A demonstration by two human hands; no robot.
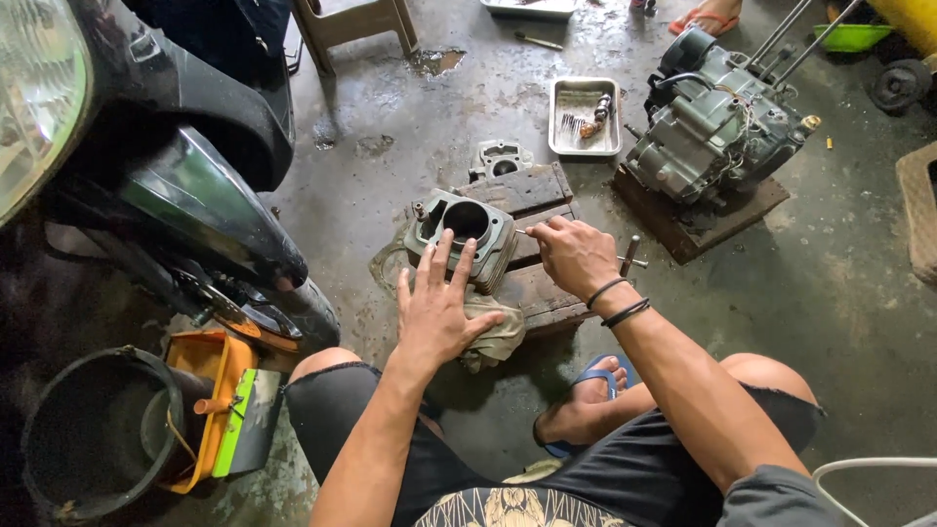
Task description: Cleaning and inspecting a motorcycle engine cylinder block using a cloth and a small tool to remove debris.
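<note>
1. Cylinder block (467,236): grey finned engine cylinder with a round bore facing up, lying tilted on a wooden pallet (532,195) on the wet concrete floor (390,127), just ahead of both hands.
2. Left hand (436,310): fingers spread wide and flat, fingertips touching the near edge of the block, palm resting on a crumpled rag (493,337); it grips nothing.
3. Right hand (576,256): fingers curled shut round a thin metal tool (528,232), its tip pointing left at the block's right edge. Two dark bands sit on the wrist.
4. Key relation: the block lies forward of the left hand and to the left of the right hand; its bore axis points up and slightly toward the person. Both hands are about equally near; only the left touches it.
5. T-handle wrench (630,259): on the pallet, just beyond the right hand.
6. Small cast part (500,158): on the floor behind the pallet.
7. Metal tray (585,117): rectangular, holding small parts, beyond the pallet.
8. Engine case (717,122): grey, on a wooden board at right, well apart from the hands.
9. Motorcycle front (185,185): dark, at left.
10. Black bucket (93,439) and orange container (210,385): near left; no readable labels or signs.
</note>
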